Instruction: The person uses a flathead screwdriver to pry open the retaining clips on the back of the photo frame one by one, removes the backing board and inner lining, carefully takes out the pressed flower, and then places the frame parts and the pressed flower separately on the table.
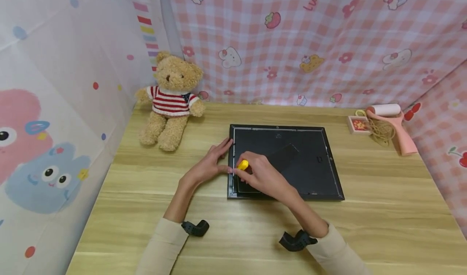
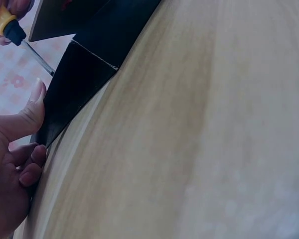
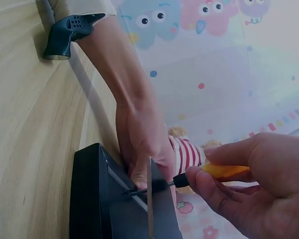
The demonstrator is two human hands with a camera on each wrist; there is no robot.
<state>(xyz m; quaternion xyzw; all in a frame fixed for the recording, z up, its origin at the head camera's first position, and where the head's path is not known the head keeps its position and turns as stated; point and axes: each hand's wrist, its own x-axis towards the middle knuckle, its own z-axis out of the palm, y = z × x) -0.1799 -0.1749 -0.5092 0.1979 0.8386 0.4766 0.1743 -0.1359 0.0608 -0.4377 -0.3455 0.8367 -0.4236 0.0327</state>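
A black picture frame lies face down in the middle of the wooden worktop. Its dark backing board faces up, and a fold-out stand flap lies flat on it.

The left hand rests at the frame's 9 o'clock edge. Its fingers are mostly straight and press on the black rim to keep the frame from sliding. The right hand is closed around a small screwdriver with a yellow handle. In the right wrist view, the thin metal tip pokes in at the frame's left inner edge, right by the left hand's fingers.

The frame looks stiff and fairly light. It may have glass in front, so it could break if dropped or bent. I think the best place to hold it is by the outer rim, on two sides, not by the thin backing board. The smooth worktop may let it slip when pushed. The screwdriver is small and hard, and its tip is sharp near the fingers.

At 10 o'clock from the frame sits a teddy bear in a striped sweater. At 2 o'clock lie a pink lint roller and a small pink box.

The checked curtain behind shows pink letters that read "Luck" before the top edge cuts them off.
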